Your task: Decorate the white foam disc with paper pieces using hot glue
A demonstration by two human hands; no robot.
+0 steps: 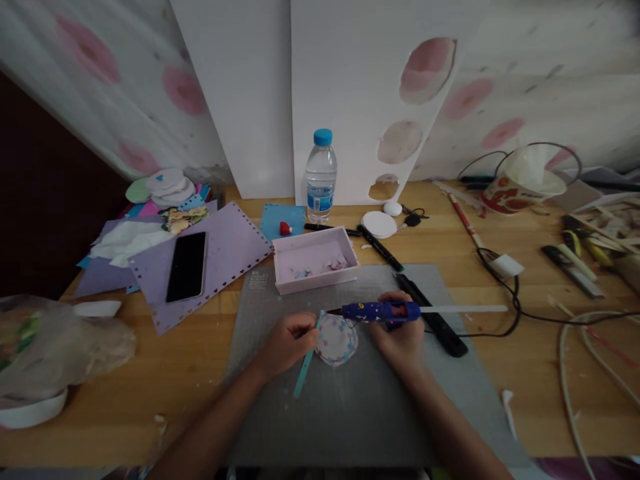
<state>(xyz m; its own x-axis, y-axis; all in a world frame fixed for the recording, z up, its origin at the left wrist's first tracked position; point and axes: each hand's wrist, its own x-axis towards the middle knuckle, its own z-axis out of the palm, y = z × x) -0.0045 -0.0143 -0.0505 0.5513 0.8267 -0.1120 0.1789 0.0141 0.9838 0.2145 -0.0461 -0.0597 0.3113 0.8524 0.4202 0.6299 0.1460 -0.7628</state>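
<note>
Edges first: grey cutting mat (340, 413) sits mid-bench, and its near side runs down to the front edge of the bench (190, 380). Room to move is mostly on the mat between the forearms, plus the strip of wood left of the mat, up to the plastic bag (100, 347).

Far side is tight: pink open box (315, 285) straddles the mat's back edge, with scraps inside; bottle (321, 180) stands behind it, white boards (345, 100) upright behind that. Right side is tight too: long black tool (435, 323) lies diagonally just beyond the right hand, pale coiled cable (565, 373) off the mat. Phone (187, 267) lies on a purple sheet (235, 233), back left.

Left hand (287, 340): fingers pinched narrow on the upper part of a teal strip (303, 377), lower end slanting toward the wearer. Right hand (403, 340): fingers wrapped round the blue glue gun (367, 311), nozzle left, white glue stick (465, 309) poking out the back past the mat's right edge. Trigger finger hidden, can't tell.

Speckled round disc (337, 341) is on the mat between the hands, under the nozzle, just beside the left fingers. Nozzle tip's near the strip's top end; can't tell if touching.
</note>
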